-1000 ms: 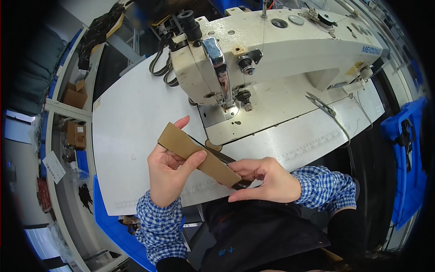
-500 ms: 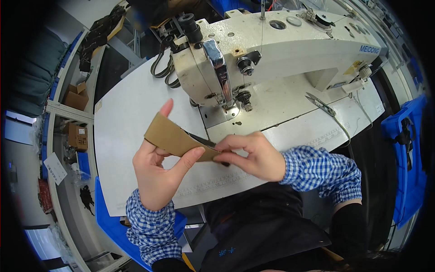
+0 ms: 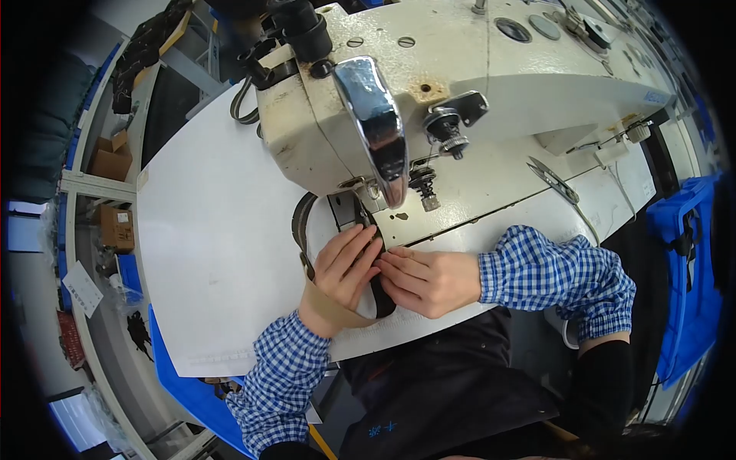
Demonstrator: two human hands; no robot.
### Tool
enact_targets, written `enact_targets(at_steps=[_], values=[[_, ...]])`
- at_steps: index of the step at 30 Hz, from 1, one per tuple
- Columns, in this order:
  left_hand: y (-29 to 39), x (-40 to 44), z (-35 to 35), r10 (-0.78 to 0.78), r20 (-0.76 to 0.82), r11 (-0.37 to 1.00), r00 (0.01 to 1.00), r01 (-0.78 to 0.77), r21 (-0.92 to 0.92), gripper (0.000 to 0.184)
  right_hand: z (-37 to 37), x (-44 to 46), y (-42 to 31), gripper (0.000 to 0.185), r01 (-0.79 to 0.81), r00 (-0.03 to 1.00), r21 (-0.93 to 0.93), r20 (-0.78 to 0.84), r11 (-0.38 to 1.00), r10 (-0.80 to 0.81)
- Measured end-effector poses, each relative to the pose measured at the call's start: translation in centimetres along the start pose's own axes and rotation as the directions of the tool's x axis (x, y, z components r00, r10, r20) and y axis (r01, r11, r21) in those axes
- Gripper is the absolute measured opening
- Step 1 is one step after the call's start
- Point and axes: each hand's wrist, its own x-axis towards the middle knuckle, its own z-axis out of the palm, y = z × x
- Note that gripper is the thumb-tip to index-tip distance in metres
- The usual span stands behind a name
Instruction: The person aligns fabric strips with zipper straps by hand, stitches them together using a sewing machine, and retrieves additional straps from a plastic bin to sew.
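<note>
Just in front of the sewing machine [image 3: 295, 149], your left hand [image 3: 331, 277] lies flat-fingered on the looped strap [image 3: 351, 317]. Your right hand [image 3: 433, 282] reaches it with bunched fingertips; whether they pinch is unclear.

Bright ctr, black vignetted edges w/ fisheye bend, strong glare on chrome cover [image 3: 374, 126]

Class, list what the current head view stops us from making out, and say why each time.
All in the head view:
- Stretch of the curved tan-and-black strip beneath the left hand: hidden by its fingers.
- Thread post on the cream metal sewing machine: top cut off by the upper edge.
- Blue lettering on the machine's arm: too faint to read.
- Much of the blue plastic bin's inside: covered by the white tabletop.
</note>
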Motion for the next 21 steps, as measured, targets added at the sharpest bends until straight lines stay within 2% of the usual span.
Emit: enact_targets(at_steps=[1, 3, 6, 7, 11, 12, 13, 16, 17, 18, 20, 21], values=[[-0.2, 0.3, 0.1, 0.001, 0.005, 1.000, 1.000, -0.001, 0.009, 0.047, 0.2, 0.0, -0.1, 0.032, -0.016, 0.999, 0.015, -0.033, 1.000, 0.016], [-0.2, 0.4, 0.3, -0.007, -0.009, 0.998, 1.000, 0.008, 0.064, 0.046, -0.2, -0.3, -0.3, 0.032, 0.009, 1.000, 0.012, 0.010, 1.000, -0.009], [-0.2, 0.9, 0.2, -0.111, -0.021, 0.993, 0.994, 0.112, 0.041, 0.045, 0.0, 0.1, 0.3, 0.035, 0.009, 1.000, 0.000, 0.013, 1.000, -0.009], [-0.8, 1.5, 0.0, -0.074, -0.041, 0.994, 0.996, 0.078, 0.079, 0.042, 0.2, 0.3, 1.2, 0.035, 0.004, 1.000, -0.007, 0.005, 1.000, -0.004], [-4.3, 2.1, 0.8, -0.155, -0.036, 0.984, 0.987, 0.158, 0.086, 0.036, -0.6, 0.8, 4.1, 0.040, -0.071, 0.997, -0.020, 0.018, 0.997, 0.071], [-5.0, 2.2, 0.9, -0.050, -0.025, 0.980, 0.998, 0.054, 0.189, 0.034, -0.7, 0.8, 4.4, 0.041, -0.098, 0.995, -0.019, 0.015, 0.995, 0.098], [-5.6, 2.4, 0.8, 0.054, 0.001, 0.956, 0.999, -0.052, 0.288, 0.033, -0.5, 0.8, 4.6, 0.041, -0.086, 0.995, -0.128, 0.033, 0.988, 0.091], [-5.8, 3.1, 0.6, 0.001, 0.061, 0.822, 0.998, -0.036, 0.569, 0.031, -0.9, 0.8, 5.2, 0.036, -0.080, 0.985, -0.107, 0.142, 0.991, 0.095], [-4.7, 4.4, 0.2, -0.281, 0.099, 0.872, 0.955, 0.211, 0.441, 0.031, -1.0, 0.9, 5.4, 0.034, -0.092, 0.982, -0.070, 0.158, 0.993, 0.102], [-4.8, 4.3, 0.4, -0.369, 0.127, 0.894, 0.921, 0.314, 0.319, 0.031, -0.8, 1.1, 5.3, 0.031, -0.119, 0.985, -0.083, 0.115, 0.989, 0.128], [-4.5, 4.4, 0.3, -0.534, 0.180, 0.845, 0.826, 0.529, 0.077, 0.031, -0.7, 1.1, 5.2, 0.025, -0.161, 0.983, -0.091, 0.079, 0.983, 0.168], [-4.1, 4.7, 0.2, -0.533, 0.175, 0.834, 0.828, 0.480, 0.272, 0.032, -0.6, 1.1, 5.1, 0.022, -0.176, 0.980, -0.088, 0.083, 0.981, 0.183]])
